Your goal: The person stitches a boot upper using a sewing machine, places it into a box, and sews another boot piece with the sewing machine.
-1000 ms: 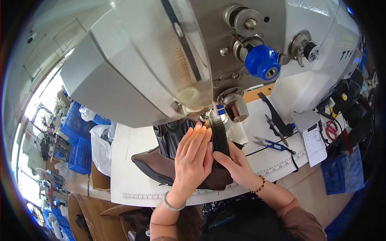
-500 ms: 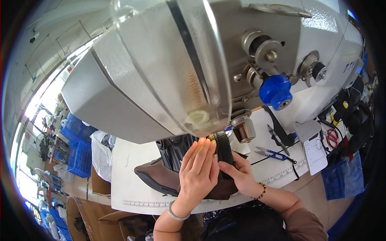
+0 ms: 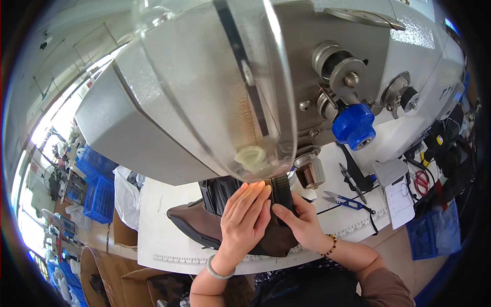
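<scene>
A brown and black sewn fabric piece (image 3: 197,219) with black padded, ribbed parts lies under the head of a large sewing machine (image 3: 153,110). My left hand (image 3: 243,222) rests flat on the piece, its fingers stretched out side by side toward the lit needle area. The machine head and its clear guard hide the needle. With thumb on top, my right hand (image 3: 303,222) grips the black ribbed strip (image 3: 282,193) along the right side of the piece. The fingers beneath are partly hidden.
Thread snips (image 3: 348,200), a pen-like tool (image 3: 352,181) and a black fabric scrap (image 3: 359,166) lie on the white table (image 3: 158,225), right of my hands. A measuring tape runs along its front edge. Blue crates (image 3: 99,197) and cardboard boxes (image 3: 105,266) stand at the left.
Both hands and the fabric piece appear slightly further left and lower, while the view itself has shifted a little. A light-coloured lever now shows in the machine's dark slot. My grip looks the same.
</scene>
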The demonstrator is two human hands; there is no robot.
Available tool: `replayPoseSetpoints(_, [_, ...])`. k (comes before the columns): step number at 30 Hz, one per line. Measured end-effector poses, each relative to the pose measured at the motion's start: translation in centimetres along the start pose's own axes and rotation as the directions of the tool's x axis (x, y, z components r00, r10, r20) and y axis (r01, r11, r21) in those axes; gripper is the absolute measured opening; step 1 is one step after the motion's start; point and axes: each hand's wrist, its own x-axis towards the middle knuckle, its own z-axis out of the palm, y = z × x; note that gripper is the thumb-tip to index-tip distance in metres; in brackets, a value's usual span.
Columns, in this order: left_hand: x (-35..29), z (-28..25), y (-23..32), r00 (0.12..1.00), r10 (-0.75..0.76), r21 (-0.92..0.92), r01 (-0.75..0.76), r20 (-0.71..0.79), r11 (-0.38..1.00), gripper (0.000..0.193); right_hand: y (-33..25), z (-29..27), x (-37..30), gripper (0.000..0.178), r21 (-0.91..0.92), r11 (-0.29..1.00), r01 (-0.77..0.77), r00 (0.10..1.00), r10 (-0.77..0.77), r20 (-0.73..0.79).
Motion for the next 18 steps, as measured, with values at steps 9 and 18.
replayPoseSetpoints(9, [0.7, 0.0, -0.1, 1.000, -0.003, 0.035, 0.002, 0.017, 0.999, 0.023, -0.4, 0.3, 0.8, 0.021, 0.096, 0.995, -0.036, 0.998, 0.041, -0.048])
replayPoseSetpoints(18, [0.2, 0.2, -0.5, 0.999, -0.022, -0.074, 0.024, 0.025, 0.997, 0.027, -2.2, -1.8, 0.3, 0.027, 0.129, 0.951, -0.281, 0.959, 0.273, 0.074])
